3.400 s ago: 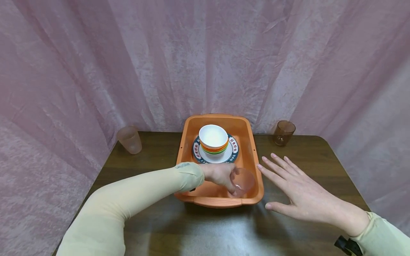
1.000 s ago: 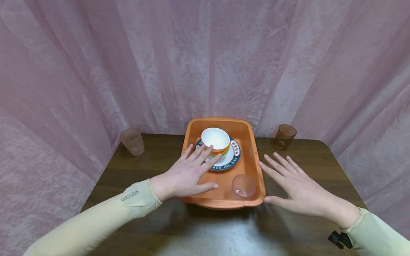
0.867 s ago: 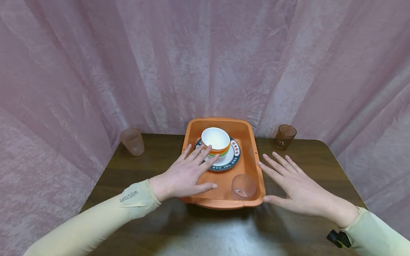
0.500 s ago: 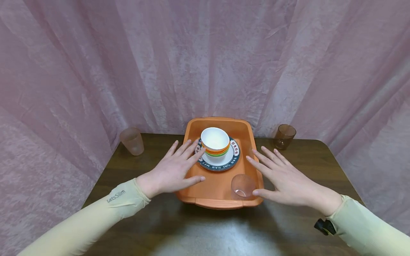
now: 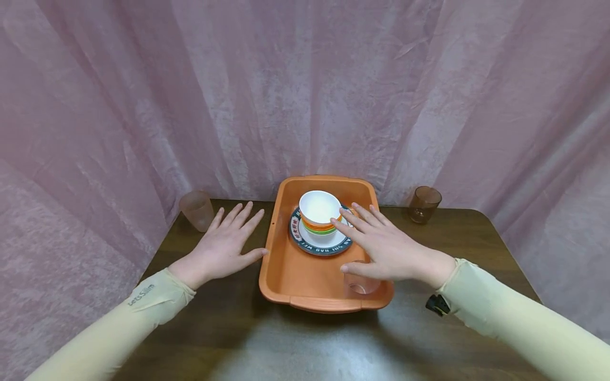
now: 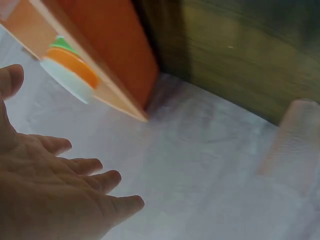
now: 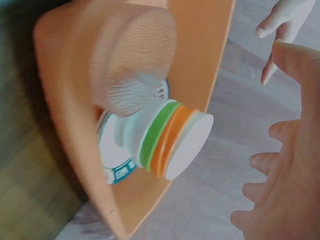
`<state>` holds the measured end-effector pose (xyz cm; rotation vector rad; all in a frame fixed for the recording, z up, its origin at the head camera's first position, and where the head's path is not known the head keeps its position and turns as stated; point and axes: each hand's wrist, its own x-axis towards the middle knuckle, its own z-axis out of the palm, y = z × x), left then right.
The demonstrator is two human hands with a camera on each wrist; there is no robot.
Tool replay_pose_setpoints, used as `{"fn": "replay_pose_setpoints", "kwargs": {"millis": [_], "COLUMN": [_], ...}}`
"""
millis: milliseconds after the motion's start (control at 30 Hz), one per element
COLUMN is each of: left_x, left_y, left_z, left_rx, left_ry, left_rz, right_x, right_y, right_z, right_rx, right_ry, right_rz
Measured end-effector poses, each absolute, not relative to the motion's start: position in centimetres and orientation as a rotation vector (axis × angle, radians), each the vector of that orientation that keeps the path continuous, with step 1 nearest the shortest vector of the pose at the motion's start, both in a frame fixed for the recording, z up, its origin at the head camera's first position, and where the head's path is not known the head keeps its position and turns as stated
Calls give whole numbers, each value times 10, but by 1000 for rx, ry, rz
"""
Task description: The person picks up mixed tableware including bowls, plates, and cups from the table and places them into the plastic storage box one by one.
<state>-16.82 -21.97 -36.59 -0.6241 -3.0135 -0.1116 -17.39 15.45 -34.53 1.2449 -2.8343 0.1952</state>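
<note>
My left hand [image 5: 220, 247] hovers with spread fingers over the table, just left of an orange plastic basin [image 5: 269, 254], and holds nothing. Fingers also spread, my right hand [image 5: 388, 247] is over the basin's right side, overlapping a clear textured cup [image 5: 363, 286] in the front right corner. Behind that cup, a stack of bowls [image 5: 320, 206], white on top with orange and green below, sits on a white plate with a dark patterned rim [image 5: 320, 250]. The right wrist view shows the cup [image 7: 137, 55] and the bowls [image 7: 162, 137] below the palm.
A frosted pinkish cup [image 5: 197, 211] stands at the table's back left, beyond my left fingertips. At the back right stands a brown transparent glass [image 5: 423, 204]. A pink curtain [image 5: 305, 95] hangs behind the wooden table [image 5: 457, 254].
Earlier, my left hand held the clear cup in the basin's corner; it has let go and moved left out of the basin. My right hand has moved left, over the basin.
</note>
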Motion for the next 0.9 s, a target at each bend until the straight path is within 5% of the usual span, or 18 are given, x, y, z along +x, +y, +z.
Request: {"fn": "replay_pose_setpoints", "kwargs": {"millis": [900], "left_x": [-186], "left_y": [-328], "left_z": [-387], "left_rx": [-205], "left_ry": [-3138], "left_rz": [-269], "right_x": [-219], "right_y": [36], "right_z": [-333], "right_rx": [1438], "right_ry": [-2822], "right_rz": [90]}}
